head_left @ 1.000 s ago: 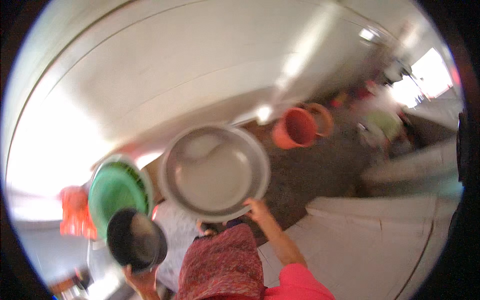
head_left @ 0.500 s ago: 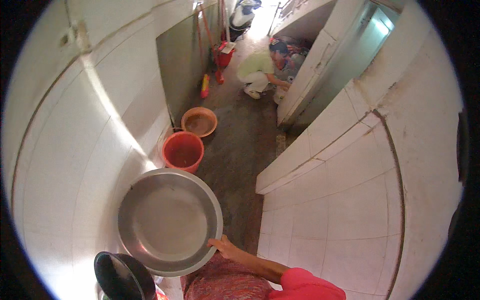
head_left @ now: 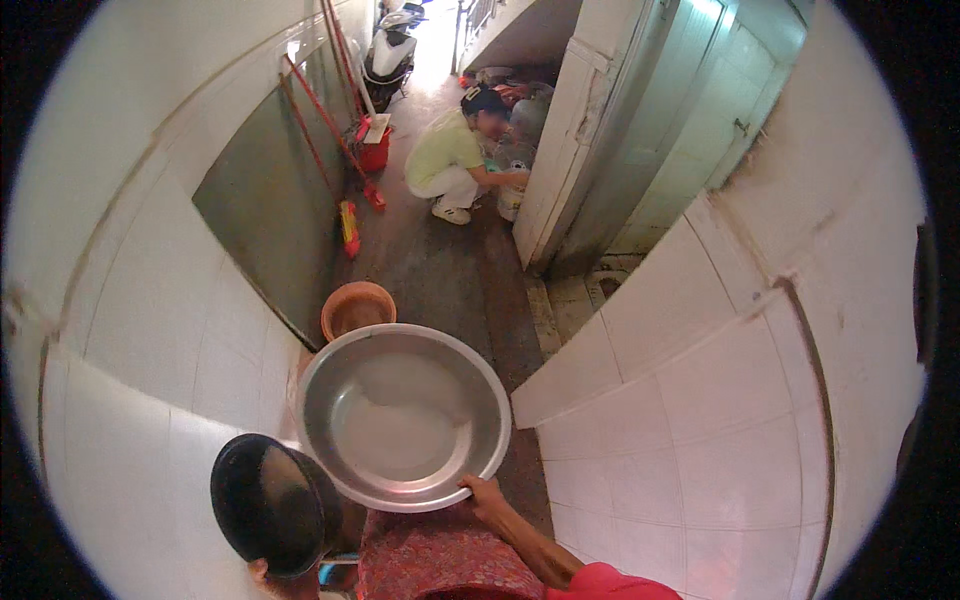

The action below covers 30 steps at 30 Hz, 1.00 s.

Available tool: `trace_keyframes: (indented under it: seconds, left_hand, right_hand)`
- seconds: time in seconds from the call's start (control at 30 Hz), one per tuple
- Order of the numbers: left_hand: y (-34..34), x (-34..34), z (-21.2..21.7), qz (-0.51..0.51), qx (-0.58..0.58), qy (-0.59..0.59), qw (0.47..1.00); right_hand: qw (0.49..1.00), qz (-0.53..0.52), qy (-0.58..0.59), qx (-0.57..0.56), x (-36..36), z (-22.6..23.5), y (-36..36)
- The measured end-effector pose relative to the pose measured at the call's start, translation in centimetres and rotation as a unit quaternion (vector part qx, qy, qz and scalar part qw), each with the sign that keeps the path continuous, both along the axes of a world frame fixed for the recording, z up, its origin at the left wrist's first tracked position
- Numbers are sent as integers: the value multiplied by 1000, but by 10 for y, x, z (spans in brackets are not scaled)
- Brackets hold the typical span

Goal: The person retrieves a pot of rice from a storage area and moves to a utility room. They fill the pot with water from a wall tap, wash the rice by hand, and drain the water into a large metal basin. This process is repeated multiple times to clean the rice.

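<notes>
A wide, shallow metal basin (head_left: 400, 435) is in front of me, held level at its near right rim by my right hand (head_left: 485, 498), whose fingers are closed on the edge. A milky light patch shows in its bottom, and I cannot tell whether it is water or reflection. To the left, a black tub (head_left: 262, 510) is tilted on its side against the white tiled wall. My left hand (head_left: 268, 580) grips its lower rim; only a few fingers show, the rest being hidden behind the tub.
Beyond the metal basin an orange basin (head_left: 357, 308) stands on the floor by the left wall. Mops and brushes (head_left: 350, 228) lean farther along, near a red bucket (head_left: 374, 150). A person (head_left: 450, 160) crouches by a white bucket (head_left: 510, 203). A doorway (head_left: 610, 220) opens on the right; a scooter (head_left: 390, 50) stands far back.
The metal basin has moved right in the view with my right hand on its rim, now covering the red tub. The black tub has come further up, with my left hand showing on it.
</notes>
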State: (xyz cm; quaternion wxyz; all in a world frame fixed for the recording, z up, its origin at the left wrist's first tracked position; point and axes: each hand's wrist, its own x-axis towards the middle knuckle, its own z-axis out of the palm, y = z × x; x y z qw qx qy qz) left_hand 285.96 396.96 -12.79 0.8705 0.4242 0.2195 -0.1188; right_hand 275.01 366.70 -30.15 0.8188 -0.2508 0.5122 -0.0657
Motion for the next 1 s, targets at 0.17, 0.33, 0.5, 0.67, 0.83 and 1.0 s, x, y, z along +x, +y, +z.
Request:
trace_keyframes:
  seconds: [0.17,0.33,0.5,0.67,0.83,1.0]
  left_hand:
    - [-64,122,9,-119,-26,-87,989]
    - [-141,219,18,-141,-7,-46,989]
    - [-224,266,27,-132,-10,-40,990]
    - [-308,287,9,-112,-23,-39,993]
    - [-419,306,26,-117,-21,-20,993]
    - [-485,319,34,-115,-20,-28,993]
  right_hand:
    - [993,-118,14,-24,82,-8,-49]
    - [914,-43,-27,-403,102,-159,-99]
    - [950,-297,-12,95,183,-50,-212]
    - [900,-406,8,157,189,-64,-372]
    - [841,-521,-123,76,146,-57,-562]
    - [693,-658,-130,267,140,-2,-699]
